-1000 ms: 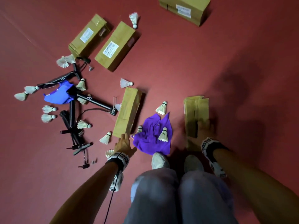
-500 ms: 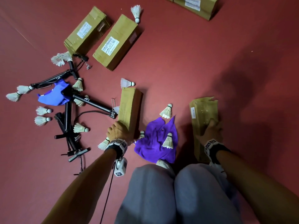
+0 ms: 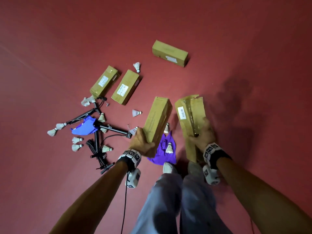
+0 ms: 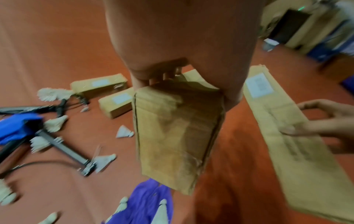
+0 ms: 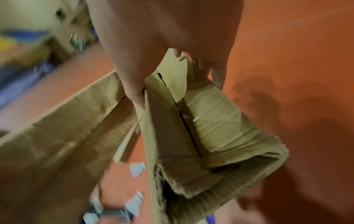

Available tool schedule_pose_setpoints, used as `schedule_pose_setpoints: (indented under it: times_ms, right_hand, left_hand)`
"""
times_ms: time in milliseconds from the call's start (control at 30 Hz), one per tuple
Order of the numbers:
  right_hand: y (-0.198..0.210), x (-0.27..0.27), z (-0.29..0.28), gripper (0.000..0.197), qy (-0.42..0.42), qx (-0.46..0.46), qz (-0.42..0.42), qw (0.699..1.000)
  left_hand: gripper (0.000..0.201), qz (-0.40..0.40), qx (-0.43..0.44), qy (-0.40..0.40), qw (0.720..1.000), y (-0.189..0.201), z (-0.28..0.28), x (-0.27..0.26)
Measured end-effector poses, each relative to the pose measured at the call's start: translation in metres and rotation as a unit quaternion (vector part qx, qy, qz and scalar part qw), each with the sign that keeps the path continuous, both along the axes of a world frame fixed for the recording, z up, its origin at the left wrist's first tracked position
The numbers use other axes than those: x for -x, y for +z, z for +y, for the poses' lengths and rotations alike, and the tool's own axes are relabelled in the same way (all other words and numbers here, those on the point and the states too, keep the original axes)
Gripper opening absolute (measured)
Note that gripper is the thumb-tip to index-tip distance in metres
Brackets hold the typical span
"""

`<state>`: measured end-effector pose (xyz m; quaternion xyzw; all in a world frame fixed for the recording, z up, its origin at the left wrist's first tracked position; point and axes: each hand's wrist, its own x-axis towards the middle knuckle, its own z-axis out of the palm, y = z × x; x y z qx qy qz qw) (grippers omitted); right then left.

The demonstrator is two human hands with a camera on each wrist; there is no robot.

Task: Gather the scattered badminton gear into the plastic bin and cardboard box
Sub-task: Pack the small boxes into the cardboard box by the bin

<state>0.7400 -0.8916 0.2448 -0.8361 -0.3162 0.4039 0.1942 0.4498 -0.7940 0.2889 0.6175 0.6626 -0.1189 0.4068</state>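
My left hand [image 3: 143, 141] grips the near end of a long sealed cardboard box [image 3: 157, 118], lifted off the red floor and seen end-on in the left wrist view [image 4: 176, 133]. Beside it my right hand [image 3: 201, 134] grips a second long cardboard box [image 3: 190, 114] whose top seam is torn open; its crushed end fills the right wrist view [image 5: 201, 136]. White shuttlecocks [image 3: 135, 113] lie scattered on the floor, one on a purple cloth [image 3: 163, 155] below the held boxes.
Three more long boxes lie on the floor: two side by side [image 3: 105, 81] [image 3: 125, 86] and one farther off [image 3: 169, 53]. At the left, black metal poles [image 3: 112, 129] tangle with a blue cloth [image 3: 84, 128] among several shuttlecocks. My shoes [image 3: 168, 168] stand by the purple cloth.
Both boxes have come up off the floor in my hands. The view has pulled back and upward, so the floor items look smaller and a farther box shows whole.
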Motion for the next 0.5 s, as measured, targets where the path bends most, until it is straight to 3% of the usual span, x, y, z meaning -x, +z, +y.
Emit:
schedule_pose_setpoints:
  times_ms: [100, 267, 400, 500]
  right_hand:
    - [0.095, -0.009, 0.007, 0.113, -0.13, -0.089, 0.087, 0.984]
    - [0.252, -0.052, -0.03, 0.105, -0.265, -0.189, 0.19, 0.926]
    - [0.338, -0.092, -0.093, 0.096, -0.33, -0.246, 0.207, 0.888]
    - [0.384, -0.123, -0.144, 0.091, -0.347, -0.256, 0.204, 0.879]
  left_hand:
    - [0.084, -0.039, -0.017, -0.07, 0.997, 0.09, -0.001, -0.041]
    - [0.076, -0.139, -0.077, -0.129, 0.979, 0.242, -0.036, -0.122]
    - [0.071, -0.227, -0.089, -0.154, 0.957, 0.323, -0.08, -0.183]
    - [0.066, -0.272, -0.117, -0.182, 0.938, 0.372, -0.121, -0.228]
